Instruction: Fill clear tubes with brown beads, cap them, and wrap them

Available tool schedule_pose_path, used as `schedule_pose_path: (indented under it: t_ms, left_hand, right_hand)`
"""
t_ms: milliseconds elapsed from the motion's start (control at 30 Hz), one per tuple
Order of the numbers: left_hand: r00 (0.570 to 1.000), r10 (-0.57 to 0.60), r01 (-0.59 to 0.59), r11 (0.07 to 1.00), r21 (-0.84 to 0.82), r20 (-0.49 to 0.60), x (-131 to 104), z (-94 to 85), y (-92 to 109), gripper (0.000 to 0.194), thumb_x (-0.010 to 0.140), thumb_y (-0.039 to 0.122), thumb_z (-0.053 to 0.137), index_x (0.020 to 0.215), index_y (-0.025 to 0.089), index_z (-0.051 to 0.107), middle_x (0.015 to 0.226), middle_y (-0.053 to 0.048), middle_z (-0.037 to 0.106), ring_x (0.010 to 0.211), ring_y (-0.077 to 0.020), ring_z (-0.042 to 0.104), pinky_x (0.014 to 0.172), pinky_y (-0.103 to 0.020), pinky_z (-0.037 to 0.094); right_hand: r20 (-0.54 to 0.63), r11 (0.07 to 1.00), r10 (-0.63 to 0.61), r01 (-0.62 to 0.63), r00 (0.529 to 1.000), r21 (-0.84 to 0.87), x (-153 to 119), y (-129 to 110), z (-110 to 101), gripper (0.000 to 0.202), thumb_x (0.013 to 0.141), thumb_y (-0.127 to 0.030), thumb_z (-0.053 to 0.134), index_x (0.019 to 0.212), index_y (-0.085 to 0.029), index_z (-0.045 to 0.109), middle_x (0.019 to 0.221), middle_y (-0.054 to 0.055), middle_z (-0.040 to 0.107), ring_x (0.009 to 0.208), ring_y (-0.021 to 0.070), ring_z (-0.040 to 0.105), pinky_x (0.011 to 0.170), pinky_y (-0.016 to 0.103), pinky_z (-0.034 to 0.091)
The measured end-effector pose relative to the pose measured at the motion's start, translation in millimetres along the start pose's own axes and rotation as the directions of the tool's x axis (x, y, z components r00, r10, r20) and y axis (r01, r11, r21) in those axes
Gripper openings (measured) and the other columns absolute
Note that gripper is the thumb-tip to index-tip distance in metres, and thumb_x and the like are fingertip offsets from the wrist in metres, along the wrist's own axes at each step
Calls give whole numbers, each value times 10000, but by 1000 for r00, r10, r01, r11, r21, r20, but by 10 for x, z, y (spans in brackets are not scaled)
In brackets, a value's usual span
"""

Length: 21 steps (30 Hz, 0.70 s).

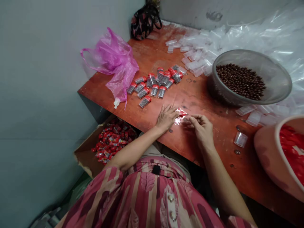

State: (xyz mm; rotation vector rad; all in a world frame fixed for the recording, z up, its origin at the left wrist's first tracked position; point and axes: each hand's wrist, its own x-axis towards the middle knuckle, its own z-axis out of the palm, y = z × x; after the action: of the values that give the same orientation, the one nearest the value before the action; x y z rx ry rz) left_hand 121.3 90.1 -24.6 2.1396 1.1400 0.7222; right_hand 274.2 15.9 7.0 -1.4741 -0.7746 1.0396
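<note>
My left hand (167,118) lies flat on the wooden table, fingers stretched out and the tips touching a small shiny sheet or packet (177,120) with red on it. Just right of it, my right hand (201,128) has thumb and forefinger pinched together at the red part; whatever is between them is too small to make out. Beyond my left hand lies a loose group of small clear containers (162,92) with red caps and dark contents. A single clear container (240,139) without a cap rests to the right of my right hand.
A grey bowl (282,83) holds dark brown balls, beside many clear empty containers (197,65). A pink tub (266,142) with red pieces stands at the right. At the left are a pink plastic bag (116,57) and, below the table edge, a cardboard box (83,158) of red-capped containers.
</note>
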Motion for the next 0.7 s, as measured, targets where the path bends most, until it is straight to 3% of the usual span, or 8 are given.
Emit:
schedule_pose_path:
  t_ms: [133,233,300,367,467,533,633,700]
  left_hand:
    - [997,-24,7,977,-215,-74,-77,-63,113,206,874,259,550,1009,250,706,1324,-60,594,1357,-229,399,1155,-479,212]
    - [989,-99,40,896,-442,-111,-159,-160,220,248,824,283,621,1059,254,695,1302,-63,608,1282,-217,490,1113,-405,322]
    - [971,-225,136,790,-597,-77,-192,-240,246,319,784,363,666,1073,231,688,1187,-72,669,1108,-214,611,976,-338,456]
    - [942,-326,286,662,-692,77,-199,-318,217,354,765,466,657,976,186,707,920,-57,714,790,-177,666,710,-265,522]
    - [895,-343,436,534,-724,286,-181,-416,105,408,745,540,634,693,138,679,560,7,560,455,-89,472,440,-201,354]
    - [899,-343,425,534,-731,272,-171,-467,23,433,708,521,675,537,131,603,479,35,444,428,-57,359,429,-195,260]
    - [902,-384,403,576,-711,200,-177,-520,-66,464,679,482,717,439,129,535,446,47,369,448,-46,302,453,-208,202]
    - [873,-443,442,541,-716,204,-191,-534,-98,444,669,476,728,451,128,560,442,42,399,449,-50,323,455,-211,205]
  right_hand:
    - [11,996,22,-23,1000,84,152,6,141,462,668,-407,765,1015,-216,525,752,-49,648,634,116,648,581,255,553]
    - [75,989,37,-48,996,138,233,-84,227,485,623,-358,783,1005,-229,512,669,-85,606,526,94,586,525,235,517]
    - [136,994,24,-38,990,103,273,-182,261,482,600,-331,793,986,-222,525,600,-99,569,478,79,536,480,202,464]
    - [242,999,24,-31,970,25,316,-286,287,478,598,-327,797,986,-208,545,559,-102,545,453,69,495,449,182,410]
    - [426,989,66,-3,902,-145,452,-417,342,466,605,-356,797,982,-183,585,562,-77,566,455,80,496,434,192,386]
    - [493,966,75,59,867,-251,649,-482,400,403,630,-397,776,921,-166,620,593,-40,604,480,96,527,455,216,418]
    - [436,894,-51,236,898,-382,1158,-570,534,307,709,-442,695,823,-162,642,665,12,656,558,130,585,548,271,489]
    - [351,746,-217,387,911,-542,1597,-629,668,274,775,-421,626,850,-160,661,736,43,684,653,167,621,644,315,511]
